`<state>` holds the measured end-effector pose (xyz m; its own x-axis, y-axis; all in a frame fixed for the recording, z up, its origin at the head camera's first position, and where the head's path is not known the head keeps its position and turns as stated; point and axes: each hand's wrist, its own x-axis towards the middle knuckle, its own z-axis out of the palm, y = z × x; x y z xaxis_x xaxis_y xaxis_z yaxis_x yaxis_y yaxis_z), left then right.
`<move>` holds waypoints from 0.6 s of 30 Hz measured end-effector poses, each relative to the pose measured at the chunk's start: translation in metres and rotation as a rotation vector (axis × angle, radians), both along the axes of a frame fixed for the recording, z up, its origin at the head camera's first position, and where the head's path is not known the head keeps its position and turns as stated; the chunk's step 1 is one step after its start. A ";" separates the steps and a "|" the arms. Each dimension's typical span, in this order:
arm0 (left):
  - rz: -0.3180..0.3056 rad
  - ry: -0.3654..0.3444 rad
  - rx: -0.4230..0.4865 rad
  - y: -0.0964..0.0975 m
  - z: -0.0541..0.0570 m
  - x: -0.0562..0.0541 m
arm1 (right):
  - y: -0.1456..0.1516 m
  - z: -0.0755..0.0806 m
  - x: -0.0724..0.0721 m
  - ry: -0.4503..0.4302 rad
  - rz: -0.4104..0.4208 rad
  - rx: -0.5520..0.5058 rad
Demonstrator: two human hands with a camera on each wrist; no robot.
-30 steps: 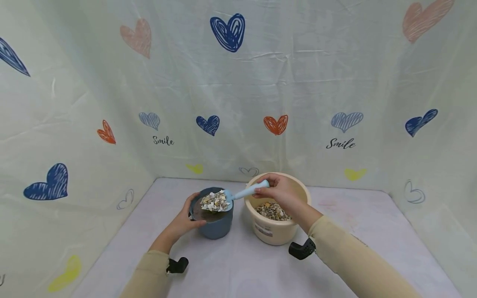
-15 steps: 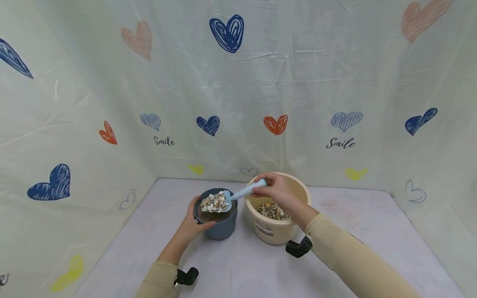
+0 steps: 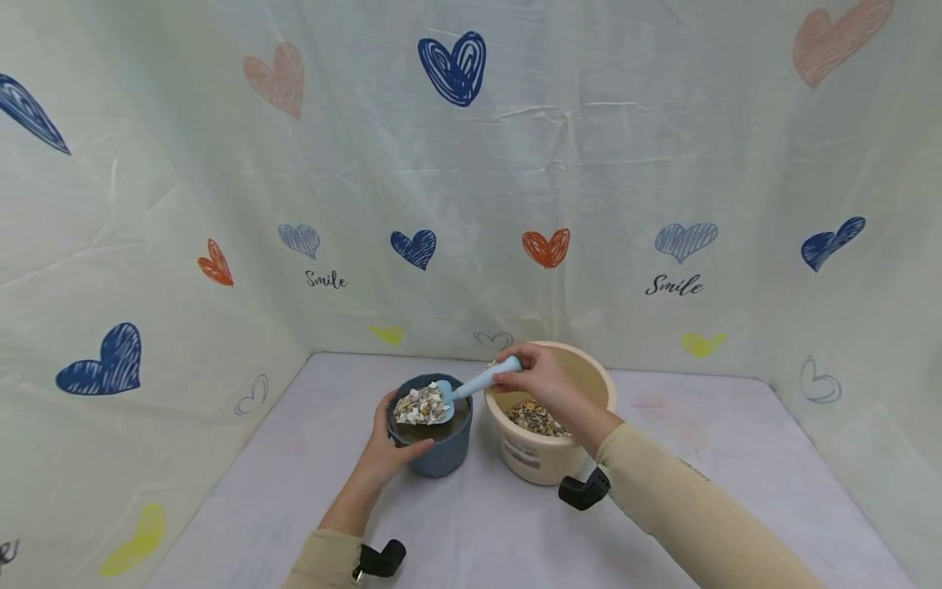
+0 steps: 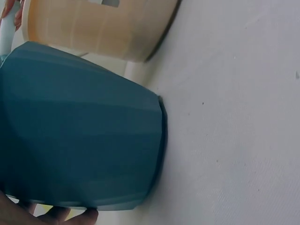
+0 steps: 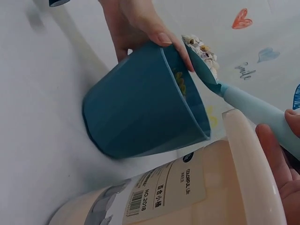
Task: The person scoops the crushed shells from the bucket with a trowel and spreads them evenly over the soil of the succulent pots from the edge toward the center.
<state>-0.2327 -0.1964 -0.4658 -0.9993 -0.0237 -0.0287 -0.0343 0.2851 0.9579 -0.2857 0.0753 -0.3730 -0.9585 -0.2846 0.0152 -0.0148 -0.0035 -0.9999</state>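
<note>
A blue-grey pot [image 3: 445, 462] stands on the table, and my left hand [image 3: 384, 451] grips its left side near the rim, the thumb toward the front. Over the pot's mouth is a light blue hand shovel [image 3: 482, 382] heaped with small pale stones [image 3: 421, 406]. My right hand [image 3: 546, 380] pinches the shovel's handle from above. In the right wrist view the loaded blade [image 5: 201, 63] lies beside the pot's rim, close to the left hand. Just right of the pot, a cream bucket [image 3: 531, 462] holds mixed gravel [image 3: 536, 417]. The pot's floor is mostly hidden beneath the shovel.
The white-covered table [image 3: 294, 442] runs back to a pale curtain [image 3: 618, 164] printed with hearts and "Smile". My right forearm passes over the bucket's right rim. A printed label [image 5: 161, 187] is stuck on the bucket's side. Black wrist cameras [image 3: 585, 489] hang below both forearms.
My left hand and the pot have shifted slightly to the right, nearer the bucket. The right hand has drifted a little left, with the loaded shovel still above the pot.
</note>
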 end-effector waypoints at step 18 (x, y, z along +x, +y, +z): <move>0.067 0.083 -0.013 0.015 -0.004 0.010 | -0.012 0.002 0.000 0.029 0.005 0.086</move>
<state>-0.2223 -0.1811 -0.4698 -0.9944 -0.0900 0.0545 0.0254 0.2968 0.9546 -0.2857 0.0631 -0.3710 -0.9565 -0.2910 0.0185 -0.0442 0.0820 -0.9957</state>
